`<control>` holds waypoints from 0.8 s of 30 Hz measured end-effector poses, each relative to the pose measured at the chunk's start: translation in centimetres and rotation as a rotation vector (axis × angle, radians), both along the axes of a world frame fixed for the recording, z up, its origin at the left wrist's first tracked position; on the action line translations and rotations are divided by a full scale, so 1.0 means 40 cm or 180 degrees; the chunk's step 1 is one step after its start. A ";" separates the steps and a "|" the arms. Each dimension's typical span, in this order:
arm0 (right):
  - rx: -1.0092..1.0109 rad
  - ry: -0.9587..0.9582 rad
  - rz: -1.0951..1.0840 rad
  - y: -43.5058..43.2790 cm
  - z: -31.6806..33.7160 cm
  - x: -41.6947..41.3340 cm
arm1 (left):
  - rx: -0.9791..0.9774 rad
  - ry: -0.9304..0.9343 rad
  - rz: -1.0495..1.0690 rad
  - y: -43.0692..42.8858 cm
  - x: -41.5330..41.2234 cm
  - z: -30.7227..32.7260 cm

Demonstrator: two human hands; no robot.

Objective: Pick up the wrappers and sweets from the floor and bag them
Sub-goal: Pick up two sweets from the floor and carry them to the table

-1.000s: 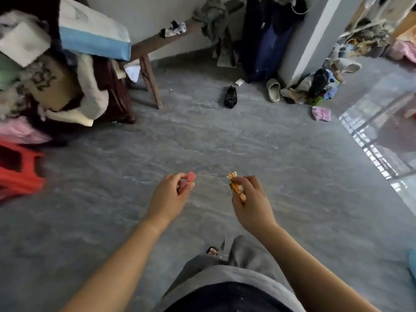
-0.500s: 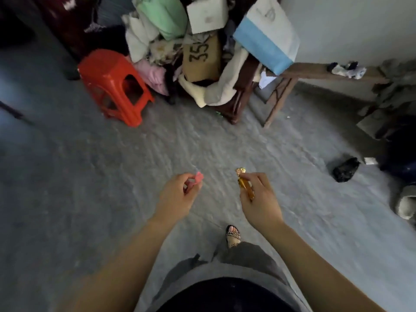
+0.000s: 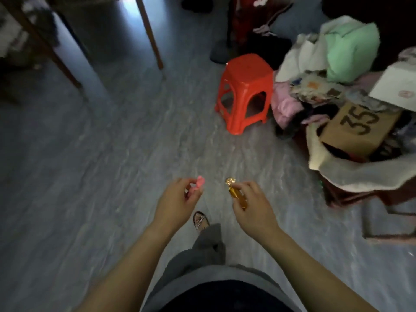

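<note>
Both hands held out in front over grey floor (image 3: 112,199), apart from each other, neither touching the floor. L hand (image 3: 177,201): thumb and fingertips curled in, pinching a pink sweet (image 3: 198,184); the sweet pokes out past the fingertips on the far side. R hand (image 3: 252,206): fingers curled round a gold-wrapped sweet (image 3: 236,192), amber body lying along the thumb side, twisted foil end sticking up and away from the hand. Both sweets are off the floor, in hand, near each other w/ a gap between. Below the hands: one sandalled foot (image 3: 201,220) and a grey trouser leg (image 3: 202,251). Farther off, red plastic stool (image 3: 245,91) upright on the floor; just right of it a heap of clothes and bedding (image 3: 337,64) w/ a brown cardboard box (image 3: 358,129) marked "35" tilted in it. Wooden table legs (image 3: 150,34) upper left. Frame somewhat blurred; small detail on the floor can't be told.
</note>
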State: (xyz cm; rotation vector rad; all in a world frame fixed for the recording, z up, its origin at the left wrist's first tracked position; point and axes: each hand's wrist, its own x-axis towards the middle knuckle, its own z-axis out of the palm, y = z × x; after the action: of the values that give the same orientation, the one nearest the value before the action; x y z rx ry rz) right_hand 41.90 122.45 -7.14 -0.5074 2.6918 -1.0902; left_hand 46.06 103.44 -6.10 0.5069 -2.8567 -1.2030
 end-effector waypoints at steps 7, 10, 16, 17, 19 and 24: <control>-0.0128 0.0305 0.0616 -0.335 0.061 -0.391 | -0.0172 0.0295 0.0524 -0.361 -0.327 0.073; -0.0209 0.0353 0.0765 -0.458 0.081 -0.523 | -0.0209 0.0216 0.0689 -0.482 -0.415 0.073; -0.0161 0.0138 0.0902 -0.634 0.008 -0.754 | -0.0021 -0.0055 0.0907 -0.633 -0.588 -0.016; -0.0148 0.0095 0.0929 -0.667 -0.006 -0.806 | 0.0009 -0.0113 0.0911 -0.663 -0.635 -0.030; -0.0161 0.0078 0.0949 -0.747 -0.020 -0.929 | 0.0052 -0.0215 0.0943 -0.738 -0.750 -0.045; -0.0105 0.0268 0.1050 -0.987 0.030 -1.293 | 0.0002 -0.0227 0.1117 -0.953 -1.065 -0.006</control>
State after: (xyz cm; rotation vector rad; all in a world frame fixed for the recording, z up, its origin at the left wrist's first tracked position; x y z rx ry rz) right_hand -9.82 82.96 -5.94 -0.9820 2.5366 -1.0392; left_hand 3.46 65.33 -6.36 1.0178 -2.6638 -1.1417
